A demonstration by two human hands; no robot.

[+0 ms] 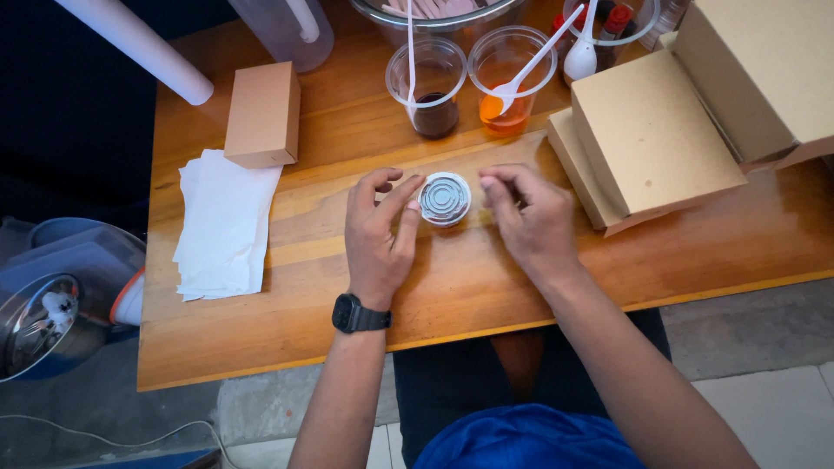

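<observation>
We see a wooden table point(486, 287) with bare wood along its near edge. Flat cardboard boxes point(647, 139) crowd the right of the small lidded cup point(445, 199); a stack of white paper point(224, 224) lies well to its left, with open room between. Two plastic cups point(473, 78) stand just behind it. Our left hand point(380, 236) touches the cup's side with loose fingers; our right hand point(530, 217) pinches near its rim.
</observation>
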